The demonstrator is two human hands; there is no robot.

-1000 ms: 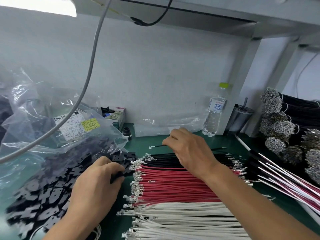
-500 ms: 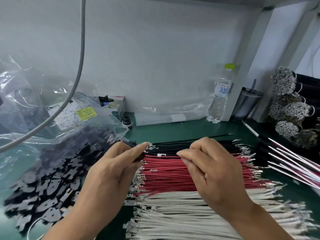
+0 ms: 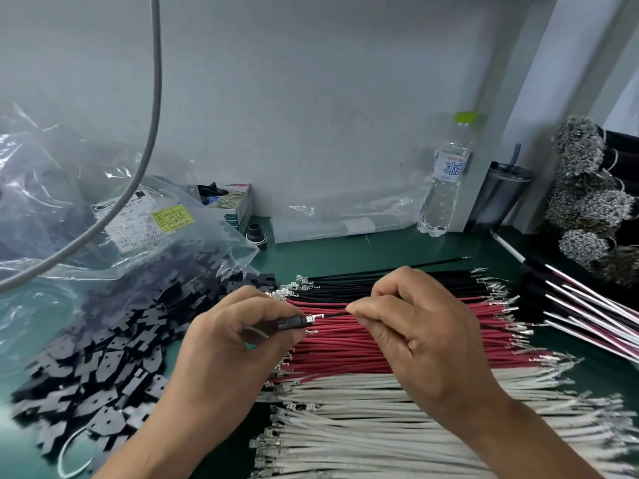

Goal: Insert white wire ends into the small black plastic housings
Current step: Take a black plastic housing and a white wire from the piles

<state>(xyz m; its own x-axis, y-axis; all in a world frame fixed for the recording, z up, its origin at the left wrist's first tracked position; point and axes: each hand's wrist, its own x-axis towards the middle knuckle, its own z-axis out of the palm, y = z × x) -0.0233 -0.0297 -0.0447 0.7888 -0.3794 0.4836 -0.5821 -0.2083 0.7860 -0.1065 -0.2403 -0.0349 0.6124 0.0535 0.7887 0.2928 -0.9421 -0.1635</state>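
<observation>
The small black housing (image 3: 289, 322) is now pinched in the fingers of the left hand (image 3: 238, 344), above the red wires (image 3: 345, 344). A moment ago both hands were apart; now the right hand (image 3: 411, 337) pinches a thin black wire (image 3: 333, 315) and its metal end touches the housing mouth. So the insertion begins, but the white wires (image 3: 363, 426) lie untouched near on the bench (image 3: 345, 252).

Left hand (image 3: 238, 344) pinching small black housing (image 3: 292, 322), right hand (image 3: 415, 337) pinching black wire (image 3: 333, 315) at its mouth, above red wires (image 3: 345, 340), white wires (image 3: 363, 426)
</observation>
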